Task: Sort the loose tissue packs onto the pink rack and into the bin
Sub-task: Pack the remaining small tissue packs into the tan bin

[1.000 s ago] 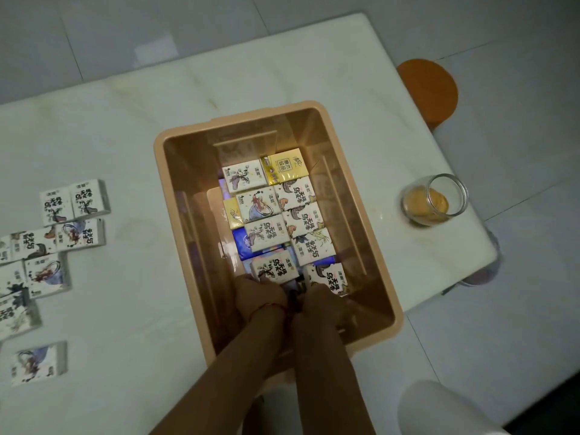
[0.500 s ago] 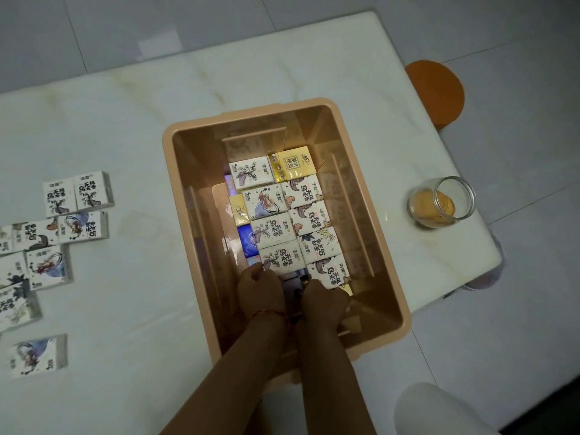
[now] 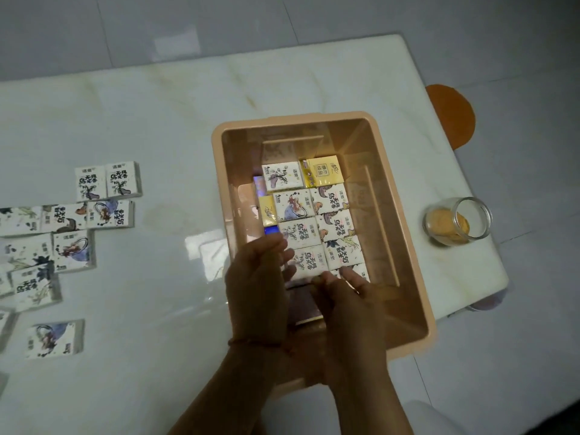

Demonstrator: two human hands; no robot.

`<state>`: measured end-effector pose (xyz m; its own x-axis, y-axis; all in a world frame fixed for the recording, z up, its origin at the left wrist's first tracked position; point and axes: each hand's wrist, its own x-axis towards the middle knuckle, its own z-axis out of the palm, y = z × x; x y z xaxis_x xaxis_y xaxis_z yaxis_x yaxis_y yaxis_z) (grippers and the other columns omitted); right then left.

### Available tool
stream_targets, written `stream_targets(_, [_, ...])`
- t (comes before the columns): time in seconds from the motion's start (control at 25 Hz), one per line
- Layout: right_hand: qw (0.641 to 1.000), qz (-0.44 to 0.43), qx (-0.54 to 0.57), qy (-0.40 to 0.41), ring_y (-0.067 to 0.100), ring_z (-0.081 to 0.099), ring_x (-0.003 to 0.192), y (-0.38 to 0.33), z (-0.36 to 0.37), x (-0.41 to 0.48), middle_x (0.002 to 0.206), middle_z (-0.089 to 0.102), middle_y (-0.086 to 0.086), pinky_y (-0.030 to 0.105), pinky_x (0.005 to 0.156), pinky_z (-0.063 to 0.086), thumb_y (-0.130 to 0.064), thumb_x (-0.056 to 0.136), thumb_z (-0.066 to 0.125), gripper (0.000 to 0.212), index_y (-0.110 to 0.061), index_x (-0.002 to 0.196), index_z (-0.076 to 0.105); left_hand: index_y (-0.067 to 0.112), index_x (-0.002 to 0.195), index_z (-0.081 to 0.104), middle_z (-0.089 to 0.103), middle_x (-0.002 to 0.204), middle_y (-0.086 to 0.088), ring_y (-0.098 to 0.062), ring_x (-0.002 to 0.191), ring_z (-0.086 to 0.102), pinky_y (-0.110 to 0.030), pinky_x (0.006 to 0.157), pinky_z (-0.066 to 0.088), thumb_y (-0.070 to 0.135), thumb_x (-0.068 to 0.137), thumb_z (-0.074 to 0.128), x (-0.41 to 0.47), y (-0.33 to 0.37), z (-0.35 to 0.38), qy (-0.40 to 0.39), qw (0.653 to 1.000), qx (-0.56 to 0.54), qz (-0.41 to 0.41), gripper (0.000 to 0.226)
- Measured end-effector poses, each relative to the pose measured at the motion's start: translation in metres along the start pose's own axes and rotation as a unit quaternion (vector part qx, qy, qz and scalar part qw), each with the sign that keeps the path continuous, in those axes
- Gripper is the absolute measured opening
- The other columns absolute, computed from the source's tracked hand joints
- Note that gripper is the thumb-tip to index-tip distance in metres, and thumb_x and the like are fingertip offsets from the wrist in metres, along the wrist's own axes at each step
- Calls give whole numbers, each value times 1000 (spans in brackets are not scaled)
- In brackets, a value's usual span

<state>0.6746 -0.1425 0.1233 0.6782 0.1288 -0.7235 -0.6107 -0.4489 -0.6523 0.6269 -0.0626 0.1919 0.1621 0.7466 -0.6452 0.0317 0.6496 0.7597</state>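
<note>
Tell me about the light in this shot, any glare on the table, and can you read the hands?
Head view: dim overall, with a bright glare patch on the table left of the bin; in the same view the left hand and right hand are underexposed, their grip unreadable; tissue packs at the left edge look soft and stretched.

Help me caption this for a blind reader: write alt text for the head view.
A left hand and right hand reach into a peach bin on a white table, touching the nearest tissue packs lined up inside. Loose packs lie on the table at left; a glass jar stands at right.
</note>
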Motion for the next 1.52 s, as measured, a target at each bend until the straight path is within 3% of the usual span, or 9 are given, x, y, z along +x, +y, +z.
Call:
stream_targets(0.12, [989,-102,55,-95,3,63,59,-11,34,-28,62,67,-10,13,50,50,3,86,54,20,-13,95,62,17,80,60,65,77,0,-9,68,66,-14,58,53,-7,90,44,44,-15,-51,79,991,4,109,30])
stream_targets(0.28, [915,-297,-96,-255,5,62,71,14,123,-52,80,64,-5,20,68,54,-17,92,50,7,-20,91,56,13,101,58,58,105,-5,-18,98,55,-25,82,49,-6,88,46,86,-38,-149,224,965,98,92,25])
stream_targets(0.4, [829,-280,-359,-323,14,60,94,71,189,-47,106,63,5,24,88,49,-24,95,44,19,-14,107,55,-10,116,53,50,121,-28,-34,111,49,-32,87,37,0,87,47,108,-76,-225,273,940,203,5,32])
stream_targets(0.52, [757,-238,-497,-351,18,52,112,130,245,-49,127,53,9,20,91,39,-18,94,49,35,-12,128,44,-12,122,50,49,123,-33,-42,122,39,-40,101,31,16,81,42,124,-93,-296,311,903,291,-55,51])
stream_targets(0.68, [724,-308,-535,-307,26,43,119,170,296,-58,129,41,12,32,97,37,-23,88,59,49,-11,132,39,-8,124,50,46,129,-28,-37,124,33,-40,102,29,2,80,55,138,-106,-349,272,892,350,-93,45])
stream_targets(0.88, [566,-335,-698,-282,29,47,110,190,316,-58,121,47,13,35,86,42,-42,81,65,55,-8,119,44,0,136,37,33,137,-23,-39,122,35,-44,94,38,3,79,60,143,-117,-378,263,856,435,-99,61])
stream_targets(1.04, [626,-253,-683,-278,27,53,107,198,301,-66,117,54,9,31,80,41,-41,91,51,41,-9,117,48,-17,120,49,52,103,-39,-52,89,54,-54,72,49,-2,54,85,149,-135,-400,242,844,479,-17,77])
stream_targets(1.24, [870,-102,-412,-250,11,52,71,169,273,-83,83,55,-1,14,57,40,-24,94,51,16,-11,98,42,-14,106,56,52,106,-35,-49,93,53,-51,73,48,8,48,89,148,-136,-406,203,827,524,-13,70])
stream_targets(1.52, [947,-64,-222,-224,6,58,77,100,219,-94,90,60,-2,22,69,46,-12,93,47,8,-18,91,51,-4,126,42,48,126,-24,-40,116,47,-44,92,42,6,78,68,128,-136,-342,215,880,408,-110,56])
